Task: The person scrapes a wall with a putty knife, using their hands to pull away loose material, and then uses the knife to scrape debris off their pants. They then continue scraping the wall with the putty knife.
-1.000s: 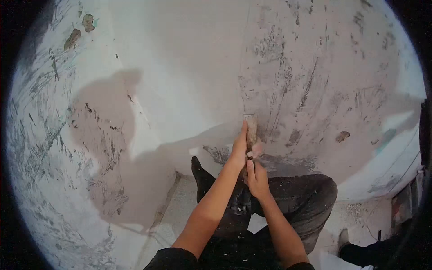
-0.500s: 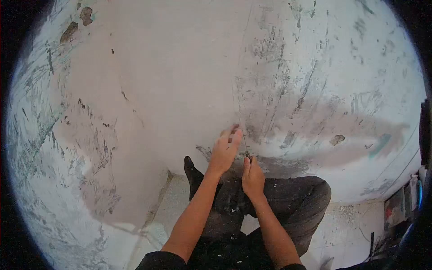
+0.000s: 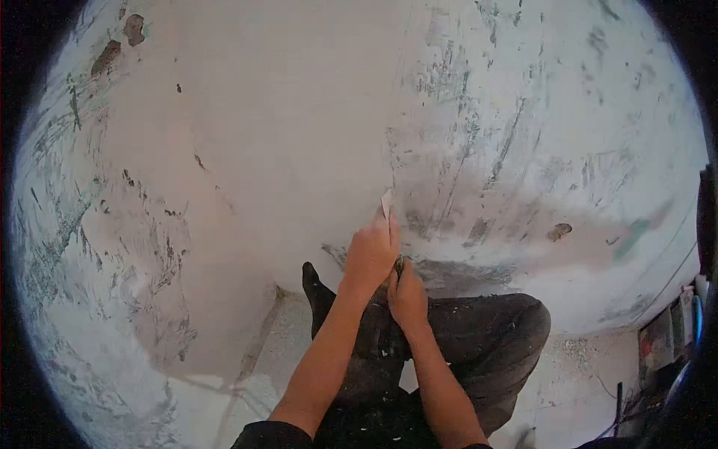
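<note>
A putty knife (image 3: 387, 203) with a pale, flat blade points up toward the wall in front of me. My right hand (image 3: 409, 299) is closed around its dark handle, low by my lap. Higher up, my left hand (image 3: 370, 257) is closed at the blade, its fingers against the metal and hiding much of it. The tip of the blade shows above the left fingertips. Behind it stands the wall (image 3: 299, 135), smooth and pale in the middle, with dark scuffs and scrapes on the right side.
My bent legs in dark, speckled trousers (image 3: 486, 329) are below my hands, with a dark-covered foot (image 3: 317, 290) near the wall's base. Chipped spots (image 3: 134, 30) mark the upper left wall. Tools and dark objects (image 3: 666, 340) stand on the floor at the right.
My right hand has moved left and slightly down with the putty knife. The left fingers have closed at the blade, which now shows its flat face rather than a thin edge.
</note>
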The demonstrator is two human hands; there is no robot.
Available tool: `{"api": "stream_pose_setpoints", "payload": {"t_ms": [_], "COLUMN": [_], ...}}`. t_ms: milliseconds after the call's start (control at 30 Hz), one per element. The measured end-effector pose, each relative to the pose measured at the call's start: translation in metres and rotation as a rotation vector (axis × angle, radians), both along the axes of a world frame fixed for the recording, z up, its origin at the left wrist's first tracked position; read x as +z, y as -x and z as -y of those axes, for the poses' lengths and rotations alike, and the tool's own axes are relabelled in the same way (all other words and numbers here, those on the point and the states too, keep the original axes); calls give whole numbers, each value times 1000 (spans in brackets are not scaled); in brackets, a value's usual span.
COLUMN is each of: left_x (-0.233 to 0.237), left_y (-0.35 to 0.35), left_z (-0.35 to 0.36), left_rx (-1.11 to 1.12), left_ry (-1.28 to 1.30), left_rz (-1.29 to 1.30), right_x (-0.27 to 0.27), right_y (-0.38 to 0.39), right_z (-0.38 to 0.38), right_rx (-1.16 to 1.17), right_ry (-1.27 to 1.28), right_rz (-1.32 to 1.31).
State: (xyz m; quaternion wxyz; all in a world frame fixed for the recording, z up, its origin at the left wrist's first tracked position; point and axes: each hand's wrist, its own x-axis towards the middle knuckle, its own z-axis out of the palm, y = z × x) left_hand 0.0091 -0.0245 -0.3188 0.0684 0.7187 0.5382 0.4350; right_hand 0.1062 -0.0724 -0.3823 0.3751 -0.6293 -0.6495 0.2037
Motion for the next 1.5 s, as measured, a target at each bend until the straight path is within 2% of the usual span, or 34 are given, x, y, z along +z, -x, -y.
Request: {"api": "stream_pose_setpoints", "payload": {"t_ms": [67,133,233,367,433,533,667,733,833,967,1033,1167,1233,1500], "left_x": [-3,-20,-19,-21,-4,-1,-1,-8,-5,-1,1,4,1,7], "left_y": [-1,1,1,1,-5,-4,-4,0,-2,1,4,10,10,10], "left_z": [-1,-8,-8,-10,-1,-2,0,-7,-9,-6,-7,-5,-11,-14], "left_rx": [-2,-11,-11,-15,17,6,42,42,57,52,73,46,46,90], "left_ry": [-8,-217,-157,-232,-61,-29,-16,-191,-67,-81,-120,-65,-206,-259], "left_rz": [87,23,-16,-150,159,145,127,-15,11,70,35,19,-34,-87], "right_x": [-11,-21,-21,-20,-19,-25,-29,-22,-19,-14,-24,-29,-28,-27], "right_y": [-1,-3,-4,-6,-6,-4,-4,-3,0,4,8,12,12,18], "right_z": [-6,-8,-13,-16,-19,-23,-28,-25,-29,-28,-35,-41,-44,-53], "right_rx": [13,30,8,38,78,63,82,62,79,90,106,156,200,215], "right_ry": [8,-129,-83,-113,-16,-84,-104,-144,-128,-28,-169,-204,-198,-186], "right_rz": [-12,20,17,26,-20,29,-34,28,0,-12,44,-19,-60,-144]}}
